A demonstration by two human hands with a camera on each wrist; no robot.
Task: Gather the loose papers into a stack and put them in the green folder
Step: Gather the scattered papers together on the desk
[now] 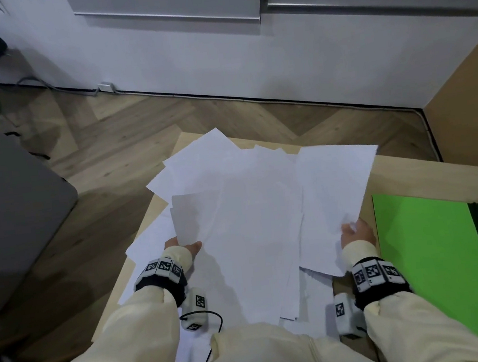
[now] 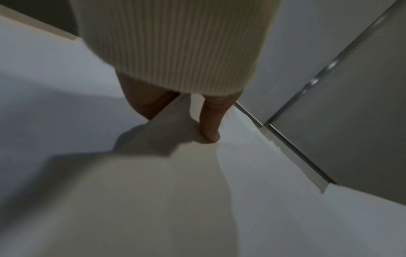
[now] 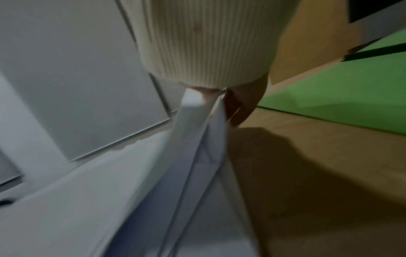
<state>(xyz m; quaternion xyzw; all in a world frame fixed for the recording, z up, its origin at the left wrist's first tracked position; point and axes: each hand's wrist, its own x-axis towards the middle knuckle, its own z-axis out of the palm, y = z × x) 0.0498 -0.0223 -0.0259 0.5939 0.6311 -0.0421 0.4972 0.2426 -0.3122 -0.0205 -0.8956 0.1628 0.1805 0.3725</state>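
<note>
Several loose white papers (image 1: 252, 209) lie fanned over the light wooden table (image 1: 425, 170), some lifted at their near edges. My left hand (image 1: 184, 245) pinches the left edge of the papers (image 2: 241, 173), thumb (image 2: 211, 121) on top and fingers underneath. My right hand (image 1: 357, 233) grips the right edge of the papers (image 3: 197, 156), with a few sheets bunched between thumb and fingers. The open green folder (image 1: 435, 263) lies flat on the table just right of my right hand; the green folder (image 3: 342, 93) also shows in the right wrist view.
The table's far edge runs behind the papers, with wooden floor (image 1: 137, 126) beyond it. A grey seat (image 1: 11, 190) stands at the left. A white wall with cabinet panels (image 1: 183, 3) is ahead, and a wooden panel (image 1: 464, 92) at the right.
</note>
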